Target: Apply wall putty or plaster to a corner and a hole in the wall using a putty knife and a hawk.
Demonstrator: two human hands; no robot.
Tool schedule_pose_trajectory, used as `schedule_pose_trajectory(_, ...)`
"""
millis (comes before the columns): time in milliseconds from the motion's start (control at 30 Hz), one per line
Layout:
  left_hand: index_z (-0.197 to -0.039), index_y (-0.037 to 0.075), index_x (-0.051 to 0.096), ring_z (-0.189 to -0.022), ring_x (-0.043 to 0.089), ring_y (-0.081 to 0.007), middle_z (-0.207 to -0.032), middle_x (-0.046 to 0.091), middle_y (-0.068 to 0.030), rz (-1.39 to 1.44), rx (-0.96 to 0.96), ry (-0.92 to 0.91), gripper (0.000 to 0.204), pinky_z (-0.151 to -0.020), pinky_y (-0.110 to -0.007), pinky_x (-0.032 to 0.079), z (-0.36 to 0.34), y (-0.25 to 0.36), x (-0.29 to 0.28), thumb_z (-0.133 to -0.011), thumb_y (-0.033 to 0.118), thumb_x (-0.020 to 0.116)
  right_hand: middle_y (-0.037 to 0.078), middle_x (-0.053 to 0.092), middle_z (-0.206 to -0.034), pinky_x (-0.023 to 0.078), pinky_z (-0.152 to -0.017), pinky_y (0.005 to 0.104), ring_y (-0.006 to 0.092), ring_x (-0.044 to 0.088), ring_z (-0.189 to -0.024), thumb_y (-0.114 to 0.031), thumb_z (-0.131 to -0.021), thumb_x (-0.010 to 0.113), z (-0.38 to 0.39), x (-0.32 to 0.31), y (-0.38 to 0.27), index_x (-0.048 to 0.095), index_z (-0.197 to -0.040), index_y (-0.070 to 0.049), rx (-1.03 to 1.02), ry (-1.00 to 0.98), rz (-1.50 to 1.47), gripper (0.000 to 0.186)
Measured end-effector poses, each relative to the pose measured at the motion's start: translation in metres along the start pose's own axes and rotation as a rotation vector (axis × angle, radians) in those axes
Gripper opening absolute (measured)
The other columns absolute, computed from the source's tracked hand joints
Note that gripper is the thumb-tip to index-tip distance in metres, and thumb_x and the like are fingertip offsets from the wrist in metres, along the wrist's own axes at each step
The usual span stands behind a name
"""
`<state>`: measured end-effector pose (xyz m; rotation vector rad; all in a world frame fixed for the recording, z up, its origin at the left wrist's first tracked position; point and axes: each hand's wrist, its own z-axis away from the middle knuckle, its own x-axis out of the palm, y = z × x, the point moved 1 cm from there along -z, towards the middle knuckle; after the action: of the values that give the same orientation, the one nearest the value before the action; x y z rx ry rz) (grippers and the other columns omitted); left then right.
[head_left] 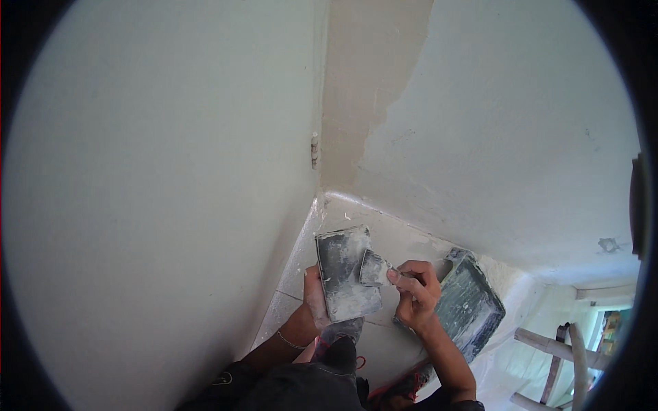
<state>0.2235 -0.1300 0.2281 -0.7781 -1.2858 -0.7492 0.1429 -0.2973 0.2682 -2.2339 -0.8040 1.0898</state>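
Note:
My left hand [314, 299] is closed on the side of a flat rectangular plaster board [337, 264], dark and smeared with whitish paste. In my right hand [420, 291] is a putty knife [373, 269], its wide blade coated in paste and lying against the right part of the board. Its handle is mostly hidden by my fingers. Just right of that hand, a dark paint tray [456, 312] streaked with white rests on the floor.
A pale door or panel [157, 178] with a hinge [314, 151] fills the left. Ahead, a wall [493, 123] carries a beige unpainted patch [363, 75]. Wooden poles [558, 346] cross at the lower right. The tiled floor [288, 284] has white spatters.

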Motion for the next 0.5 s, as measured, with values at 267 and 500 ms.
schedule_pose_trajectory(267, -0.134, 0.010, 0.044, -0.103, 0.060, -0.0244, -0.118, 0.057, -0.0093, -0.234, 0.167, -0.073, 0.089, -0.089, -0.042, 0.051, 0.007, 0.007, -0.008, -0.079, 0.080, 0.041, 0.009, 0.060, -0.089, 0.043, -0.049, 0.0242, 0.0125, 0.053, -0.053, 0.005, -0.087, 0.051, 0.026, -0.015, 0.030, 0.068, -0.106, -0.005, 0.292, 0.081, -0.084, 0.028)
schedule_pose_trajectory(500, -0.134, 0.010, 0.045, -0.107, 0.059, -0.0253, -0.121, 0.057, -0.0095, -0.651, 0.264, 0.277, 0.096, -0.091, -0.043, 0.051, 0.005, 0.021, 0.000, -0.073, 0.085, 0.042, 0.013, 0.062, -0.088, 0.035, -0.042, 0.0230, 0.0113, 0.045, -0.045, -0.028, -0.102, 0.042, 0.021, -0.021, -0.020, 0.048, -0.114, -0.005, 1.014, -0.116, -1.049, 0.026)
